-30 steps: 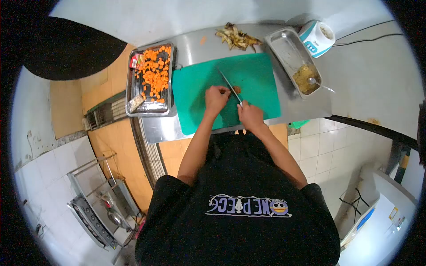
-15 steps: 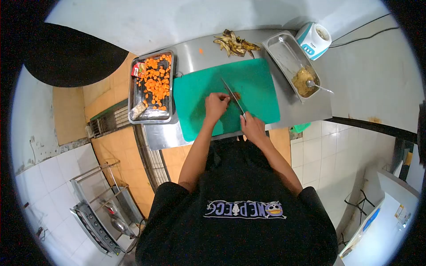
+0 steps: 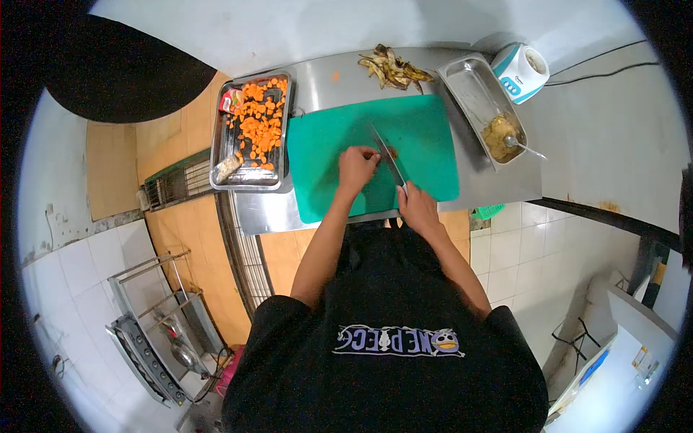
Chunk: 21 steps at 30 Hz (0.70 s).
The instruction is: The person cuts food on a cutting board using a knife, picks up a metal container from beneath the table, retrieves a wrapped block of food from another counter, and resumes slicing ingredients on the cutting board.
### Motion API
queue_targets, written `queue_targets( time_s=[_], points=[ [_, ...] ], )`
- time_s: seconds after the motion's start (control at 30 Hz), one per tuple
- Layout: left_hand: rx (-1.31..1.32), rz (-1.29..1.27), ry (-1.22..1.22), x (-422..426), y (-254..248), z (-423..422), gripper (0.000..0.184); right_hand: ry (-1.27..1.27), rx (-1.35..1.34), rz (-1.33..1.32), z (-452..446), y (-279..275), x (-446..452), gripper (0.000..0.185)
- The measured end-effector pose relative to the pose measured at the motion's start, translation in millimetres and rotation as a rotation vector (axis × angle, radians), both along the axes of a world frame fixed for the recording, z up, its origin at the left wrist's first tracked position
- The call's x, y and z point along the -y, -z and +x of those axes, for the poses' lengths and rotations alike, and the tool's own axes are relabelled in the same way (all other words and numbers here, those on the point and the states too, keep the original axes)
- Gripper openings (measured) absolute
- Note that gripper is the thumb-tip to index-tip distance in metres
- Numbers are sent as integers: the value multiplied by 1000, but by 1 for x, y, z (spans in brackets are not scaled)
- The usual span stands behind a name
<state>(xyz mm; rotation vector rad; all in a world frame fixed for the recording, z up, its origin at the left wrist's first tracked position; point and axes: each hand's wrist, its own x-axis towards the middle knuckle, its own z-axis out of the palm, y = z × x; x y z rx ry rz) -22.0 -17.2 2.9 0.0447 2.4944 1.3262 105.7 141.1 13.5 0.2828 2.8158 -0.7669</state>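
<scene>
A green cutting board (image 3: 426, 151) lies on the steel table. My right hand (image 3: 419, 208) is closed round the handle of a knife (image 3: 388, 154), whose blade points up and to the left over the board. Just left of the blade, my left hand (image 3: 358, 167) has its fingers pinched together at something too small to make out. Small reddish-brown pieces (image 3: 393, 152) lie on the board at the right side of the blade.
A tray (image 3: 215, 155) of orange slices, with a red packet, stands at the left. Brown peels (image 3: 393, 71) lie behind the board. At the right are a metal pan (image 3: 462, 90) with yellowish mash and a spoon, and a white-and-blue appliance (image 3: 516, 76).
The knife handle and my right hand have moved slightly down and right relative to my left hand. The whole view has shifted a little. My left hand keeps its pinch beside the blade.
</scene>
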Motion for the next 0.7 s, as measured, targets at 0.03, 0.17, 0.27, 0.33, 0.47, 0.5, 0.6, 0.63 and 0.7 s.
queue_targets(
  time_s=[0.03, 0.17, 0.27, 0.33, 0.47, 0.5, 0.6, 0.63, 0.7],
  points=[
    [3, 0, -1, 0, 1, 0, 13, -1, 3, 0, 0, 1, 1, 36],
    [58, 20, -30, -3, 1, -2, 14, 5, 61, -35, -7, -3, 2, 36],
    [91, 48, -23, -1, 9, -1, 16, 0, 55, -33, -6, -1, -4, 36],
    [132, 105, -26, -2, 8, -5, 19, -15, 16, -21, -10, -4, -6, 37],
    [73, 13, 3, 0, 4, -2, 19, 18, 21, -62, -11, -4, 3, 37],
    [56, -29, 23, 0, 4, -2, 20, 28, 4, -78, -12, -3, 5, 37],
    [82, 29, -20, -1, 0, -2, 15, 25, 9, -61, -16, -4, 6, 36],
    [84, 29, -21, -3, -2, -2, 15, 25, 11, -61, -17, -5, 6, 36],
    [20, -54, -32, -4, -3, 0, 15, 17, 13, -42, -15, -5, 7, 36]
  ],
)
